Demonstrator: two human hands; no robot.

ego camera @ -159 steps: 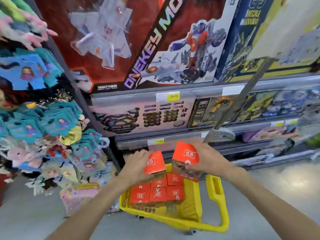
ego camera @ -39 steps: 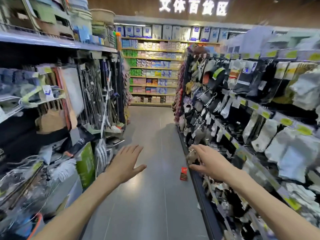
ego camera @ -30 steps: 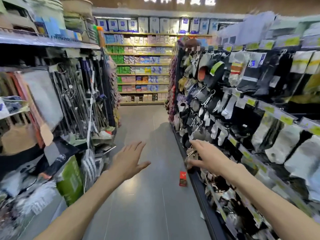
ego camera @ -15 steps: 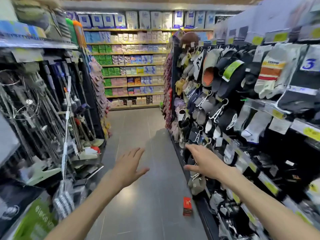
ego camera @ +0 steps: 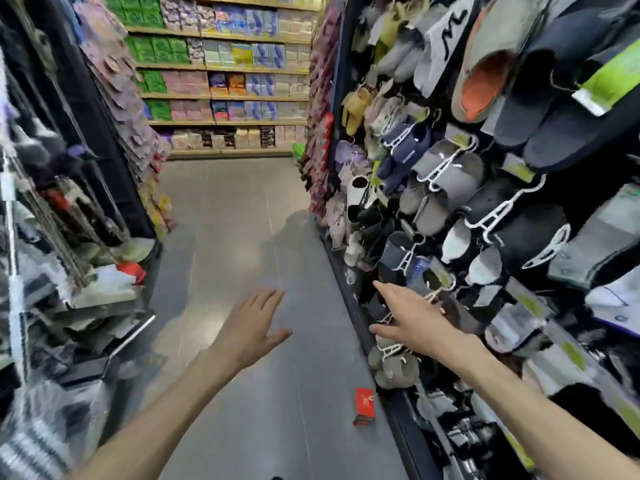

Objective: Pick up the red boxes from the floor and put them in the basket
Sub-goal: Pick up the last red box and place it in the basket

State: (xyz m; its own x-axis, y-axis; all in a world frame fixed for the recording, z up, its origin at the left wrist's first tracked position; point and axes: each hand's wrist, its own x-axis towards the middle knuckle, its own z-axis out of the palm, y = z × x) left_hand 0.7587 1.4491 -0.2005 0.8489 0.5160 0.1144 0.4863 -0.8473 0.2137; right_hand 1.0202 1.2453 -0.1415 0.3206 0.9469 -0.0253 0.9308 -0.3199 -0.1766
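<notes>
One red box (ego camera: 364, 405) sat upright on the grey floor (ego camera: 242, 237), right against the base of the slipper rack (ego camera: 450, 202). Both hands hovered above it holding nothing: left hand (ego camera: 254, 329) and right hand (ego camera: 414, 323), fingers spread flat.

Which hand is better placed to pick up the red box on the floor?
Right: the right hand is open, above the red box beside the slipper rack; the left hand is farther left.
</notes>
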